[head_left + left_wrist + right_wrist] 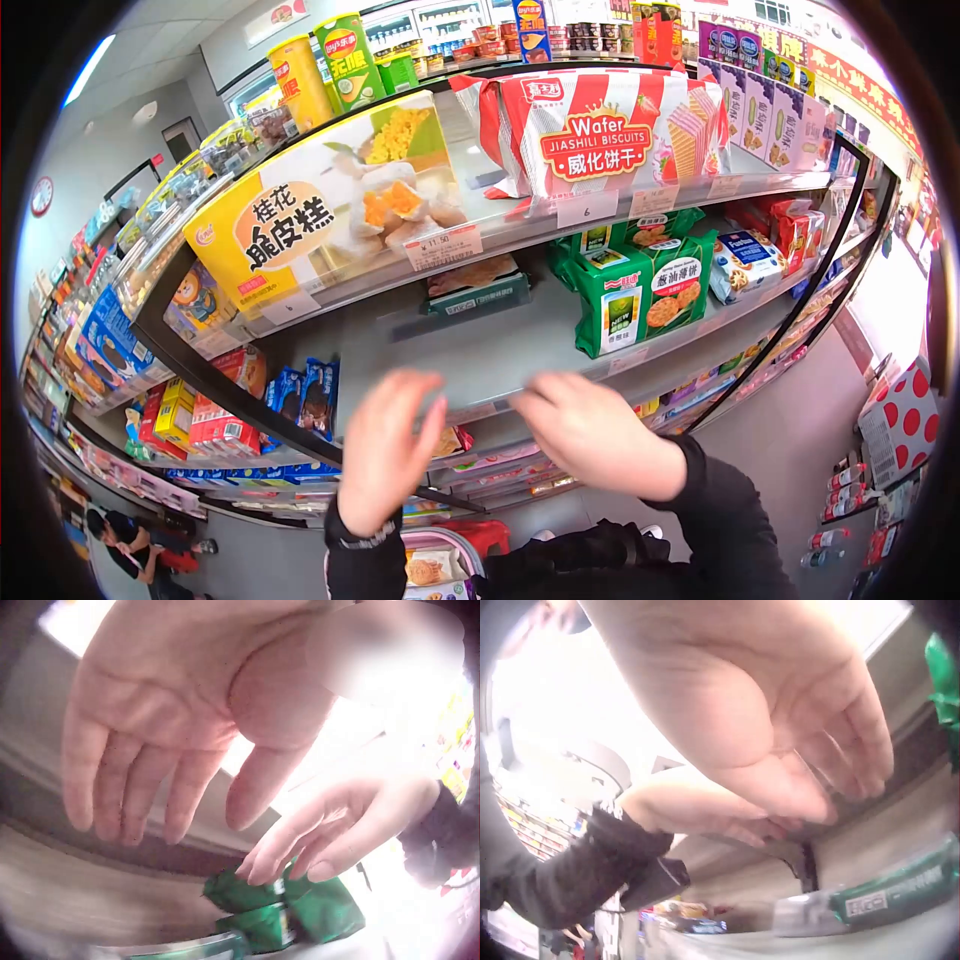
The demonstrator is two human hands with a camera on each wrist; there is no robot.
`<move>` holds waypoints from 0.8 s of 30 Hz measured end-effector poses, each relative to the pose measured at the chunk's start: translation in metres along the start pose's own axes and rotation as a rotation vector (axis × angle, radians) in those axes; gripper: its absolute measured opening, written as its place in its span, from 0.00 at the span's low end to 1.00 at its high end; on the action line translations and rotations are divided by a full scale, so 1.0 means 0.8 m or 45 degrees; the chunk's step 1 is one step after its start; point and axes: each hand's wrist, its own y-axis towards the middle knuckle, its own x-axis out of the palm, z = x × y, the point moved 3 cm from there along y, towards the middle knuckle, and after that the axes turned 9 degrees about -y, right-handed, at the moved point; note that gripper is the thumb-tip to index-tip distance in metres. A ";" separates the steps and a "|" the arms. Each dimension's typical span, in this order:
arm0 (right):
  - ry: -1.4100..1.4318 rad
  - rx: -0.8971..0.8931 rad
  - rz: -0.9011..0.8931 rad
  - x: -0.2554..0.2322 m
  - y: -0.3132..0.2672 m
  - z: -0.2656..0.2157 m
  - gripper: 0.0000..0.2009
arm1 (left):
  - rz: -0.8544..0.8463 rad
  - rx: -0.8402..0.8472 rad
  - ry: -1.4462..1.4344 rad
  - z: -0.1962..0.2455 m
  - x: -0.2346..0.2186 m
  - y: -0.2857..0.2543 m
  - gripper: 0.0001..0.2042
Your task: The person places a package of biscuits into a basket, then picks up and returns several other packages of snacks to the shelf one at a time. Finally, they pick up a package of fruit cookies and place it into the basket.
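In the head view my left hand and right hand hover side by side before the grey middle shelf, neither holding anything. The left wrist view shows the left palm with its fingers loosely straight. Relaxed, slightly bent fingers show on the right hand in its own wrist view. Green cracker packs stand on the shelf beyond the right hand. Farther back, behind the left hand, lies a flat dark-green pack.
Above, the top shelf bears a yellow pastry box and a red-and-white wafer biscuit bag. Blue cookie packs sit left of a black shelf frame. Below my hands is a basket with packs inside. Another person is at lower left.
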 end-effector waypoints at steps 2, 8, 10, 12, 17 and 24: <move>0.103 -0.015 -0.110 0.014 -0.038 0.000 0.09 | -0.145 -0.074 -0.082 -0.007 0.020 -0.035 0.09; 0.138 0.378 -0.333 0.123 -0.106 0.091 0.18 | -0.402 -0.349 -0.456 -0.088 0.136 -0.103 0.25; 0.056 0.429 -0.114 0.141 -0.101 0.113 0.20 | -0.310 -0.327 -0.337 -0.098 0.162 -0.099 0.27; -0.035 0.486 0.112 0.156 -0.096 0.135 0.22 | -0.221 -0.292 -0.223 -0.102 0.182 -0.091 0.29; 0.522 0.585 0.054 0.206 -0.075 0.155 0.27 | 0.069 -0.321 -0.359 -0.127 0.215 -0.079 0.22; 0.361 0.512 0.184 0.215 -0.061 0.155 0.27 | 0.297 -0.428 -0.854 -0.184 0.250 -0.072 0.16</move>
